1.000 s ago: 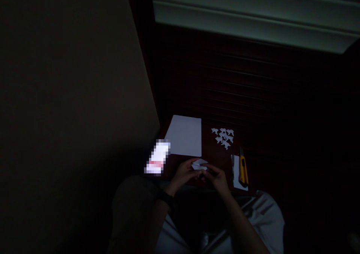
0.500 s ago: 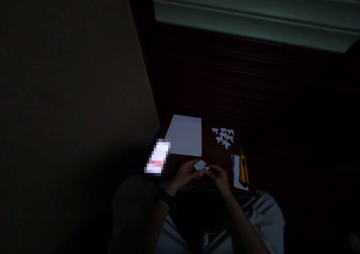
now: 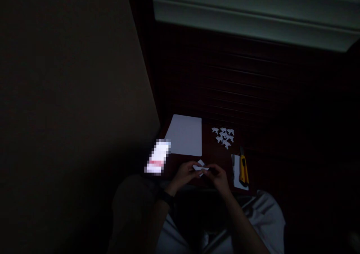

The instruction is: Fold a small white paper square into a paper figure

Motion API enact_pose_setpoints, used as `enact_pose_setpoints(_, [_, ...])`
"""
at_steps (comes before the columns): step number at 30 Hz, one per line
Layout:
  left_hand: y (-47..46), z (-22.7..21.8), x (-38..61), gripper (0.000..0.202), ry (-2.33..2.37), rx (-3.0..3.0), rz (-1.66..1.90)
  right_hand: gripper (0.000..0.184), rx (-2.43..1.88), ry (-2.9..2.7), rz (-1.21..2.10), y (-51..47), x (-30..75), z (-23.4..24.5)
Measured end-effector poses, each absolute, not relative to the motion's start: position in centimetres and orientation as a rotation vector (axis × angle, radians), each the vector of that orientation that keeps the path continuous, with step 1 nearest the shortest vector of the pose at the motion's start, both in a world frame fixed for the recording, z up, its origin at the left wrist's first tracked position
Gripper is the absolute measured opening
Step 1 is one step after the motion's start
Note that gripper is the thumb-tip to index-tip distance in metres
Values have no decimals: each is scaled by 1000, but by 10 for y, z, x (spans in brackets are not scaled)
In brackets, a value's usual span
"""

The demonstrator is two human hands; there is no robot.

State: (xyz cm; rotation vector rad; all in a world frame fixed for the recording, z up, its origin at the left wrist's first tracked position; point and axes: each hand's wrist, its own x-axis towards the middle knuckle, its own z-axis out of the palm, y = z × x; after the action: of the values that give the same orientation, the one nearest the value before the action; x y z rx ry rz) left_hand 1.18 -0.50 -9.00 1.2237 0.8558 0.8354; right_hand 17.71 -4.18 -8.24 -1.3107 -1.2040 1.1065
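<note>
Gripping folded paper [image 3: 200, 166] — left hand [image 3: 184, 173] and right hand [image 3: 218, 176] both pinch it | probably yellow cutter [image 3: 243, 169] nearby

A pixelated patch [image 3: 157, 157] is blurring whatever is lying left of centre. The left hand [image 3: 184, 173] and right hand [image 3: 218, 177] are covering most of the small folded paper [image 3: 201, 167] between them. The white paper shapes [image 3: 224, 137] are showing too small to identify, and darkness is swallowing the surface [image 3: 214, 152] toward the right.

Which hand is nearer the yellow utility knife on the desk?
Right. The right hand pinches the small folded paper beside the yellow utility knife; the left hand holds the paper's other side, farther from the knife.
</note>
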Motion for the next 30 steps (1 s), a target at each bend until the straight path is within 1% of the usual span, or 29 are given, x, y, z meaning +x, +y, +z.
enact_pose_setpoints(4, [-5, -87, 11, 34, 889, 1272, 827, 19, -1307, -1217, 1097, -42, 178, -81])
enact_pose_setpoints(8, [-6, -85, 10, 32, 876, 1283, 839, 24, -1267, -1241, 1121, -42, 176, -77])
enact_pose_setpoints(10, [-6, -84, 10, 32, 881, 1292, 842, 23, -1247, -1248, 1138, -42, 176, -76])
enact_pose_setpoints(13, [-6, -84, 9, 31, 902, 1316, 828, 20, -1258, -1199, 1175, -41, 176, -80])
enact_pose_setpoints(16, [-5, -85, 9, 33, 919, 1299, 825, 22, -1287, -1105, 1223, -39, 178, -88])
enact_pose_setpoints(24, [-7, -84, 11, 37, 931, 1208, 850, 25, -1399, -1169, 1112, -39, 177, -89])
enact_pose_setpoints(30, [-7, -80, 11, 37, 951, 1172, 852, 27, -1365, -1295, 1067, -43, 174, -79])
